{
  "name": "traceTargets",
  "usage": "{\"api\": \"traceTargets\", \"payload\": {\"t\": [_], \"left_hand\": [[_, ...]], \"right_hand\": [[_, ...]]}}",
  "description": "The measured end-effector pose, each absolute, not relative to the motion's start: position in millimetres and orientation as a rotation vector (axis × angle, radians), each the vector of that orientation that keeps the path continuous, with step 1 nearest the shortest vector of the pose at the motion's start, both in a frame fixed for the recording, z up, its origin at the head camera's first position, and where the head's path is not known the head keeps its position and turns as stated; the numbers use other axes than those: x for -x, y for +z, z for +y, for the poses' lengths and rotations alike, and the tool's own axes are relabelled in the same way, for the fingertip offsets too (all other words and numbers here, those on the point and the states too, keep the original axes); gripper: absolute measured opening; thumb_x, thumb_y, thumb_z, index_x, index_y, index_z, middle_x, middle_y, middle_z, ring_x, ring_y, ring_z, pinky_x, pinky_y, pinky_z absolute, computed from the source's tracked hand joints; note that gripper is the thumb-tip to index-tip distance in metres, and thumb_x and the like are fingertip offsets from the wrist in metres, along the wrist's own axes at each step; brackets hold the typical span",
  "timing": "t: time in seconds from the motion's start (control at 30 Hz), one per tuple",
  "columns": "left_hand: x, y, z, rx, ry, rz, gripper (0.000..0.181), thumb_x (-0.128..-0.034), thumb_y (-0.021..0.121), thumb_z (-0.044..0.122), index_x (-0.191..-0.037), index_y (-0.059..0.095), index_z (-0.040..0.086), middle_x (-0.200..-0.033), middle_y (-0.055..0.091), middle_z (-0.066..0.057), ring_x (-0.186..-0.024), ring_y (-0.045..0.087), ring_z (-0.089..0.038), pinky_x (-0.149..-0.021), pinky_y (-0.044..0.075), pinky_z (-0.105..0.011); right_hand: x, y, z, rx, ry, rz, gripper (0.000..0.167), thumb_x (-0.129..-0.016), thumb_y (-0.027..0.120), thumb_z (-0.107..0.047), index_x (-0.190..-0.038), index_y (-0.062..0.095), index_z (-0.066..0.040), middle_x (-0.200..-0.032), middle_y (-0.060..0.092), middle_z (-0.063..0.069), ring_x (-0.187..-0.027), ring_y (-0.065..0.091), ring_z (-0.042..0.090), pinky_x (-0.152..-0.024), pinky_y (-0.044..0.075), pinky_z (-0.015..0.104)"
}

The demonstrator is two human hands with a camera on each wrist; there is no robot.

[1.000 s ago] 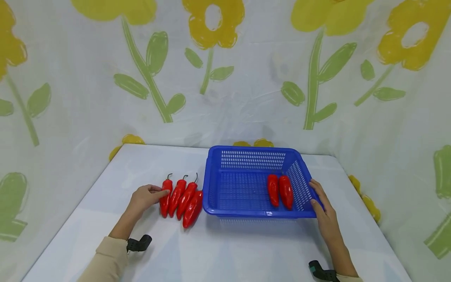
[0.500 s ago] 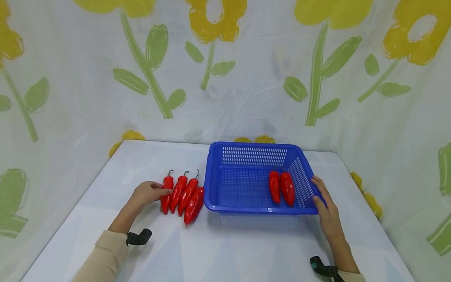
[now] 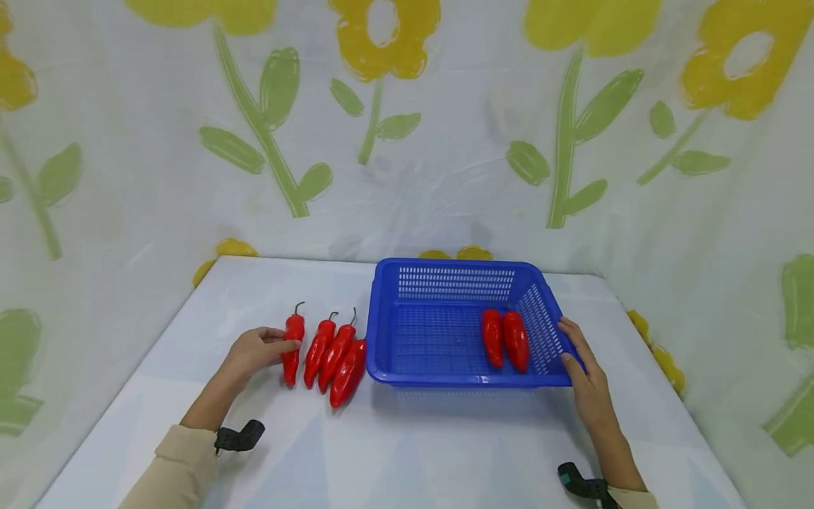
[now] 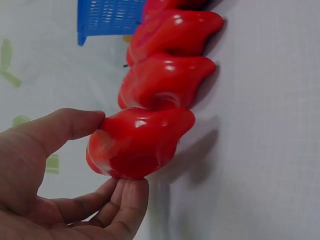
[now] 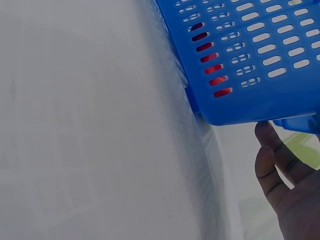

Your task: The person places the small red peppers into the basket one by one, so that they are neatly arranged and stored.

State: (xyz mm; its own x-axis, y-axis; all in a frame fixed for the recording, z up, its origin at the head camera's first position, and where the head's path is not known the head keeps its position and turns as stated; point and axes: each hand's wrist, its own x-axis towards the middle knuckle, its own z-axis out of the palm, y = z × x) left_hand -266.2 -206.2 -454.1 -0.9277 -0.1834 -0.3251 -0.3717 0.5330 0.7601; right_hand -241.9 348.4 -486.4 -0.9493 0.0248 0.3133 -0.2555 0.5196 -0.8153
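Note:
My left hand (image 3: 254, 353) pinches the leftmost red chili pepper (image 3: 292, 357) between thumb and fingers. In the left wrist view this pepper (image 4: 145, 140) shows glossy, with its stem end toward the palm; whether it touches the table cannot be told. Just right of it, three more red peppers (image 3: 333, 359) lie side by side, stems pointing away. My right hand (image 3: 591, 389) grips the right rim of a blue plastic basket (image 3: 439, 382), with its fingertips at the rim in the right wrist view. Two red peppers (image 3: 504, 341) lie inside the basket on its right side.
The white table (image 3: 432, 452) extends in front of the basket and out to both sides. Behind it hangs a pale curtain (image 3: 458, 141) with yellow flowers. The rightmost loose pepper (image 3: 347, 375) lies close against the basket's left side.
My left hand has shifted slightly left with the leftmost pepper, which now stands apart from the other three. The right hand and basket have stayed in place.

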Motion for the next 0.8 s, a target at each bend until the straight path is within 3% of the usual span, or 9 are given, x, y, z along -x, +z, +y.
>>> {"api": "traceTargets", "payload": {"t": [0.8], "left_hand": [[256.3,-418.4,-176.1,0.278,1.547,2.512,0.074,-0.0878,0.075,0.037,-0.143,0.044,-0.002,-0.138,0.05,-0.024,-0.124,0.05,-0.04,-0.1,0.048,-0.057]], "right_hand": [[240.8,-486.7,348.8,-0.193,1.368,-2.473,0.047,-0.109,0.038,-0.025,-0.156,0.036,-0.027,-0.163,0.026,-0.009,-0.147,0.019,0.002,-0.113,0.021,0.017]]}}
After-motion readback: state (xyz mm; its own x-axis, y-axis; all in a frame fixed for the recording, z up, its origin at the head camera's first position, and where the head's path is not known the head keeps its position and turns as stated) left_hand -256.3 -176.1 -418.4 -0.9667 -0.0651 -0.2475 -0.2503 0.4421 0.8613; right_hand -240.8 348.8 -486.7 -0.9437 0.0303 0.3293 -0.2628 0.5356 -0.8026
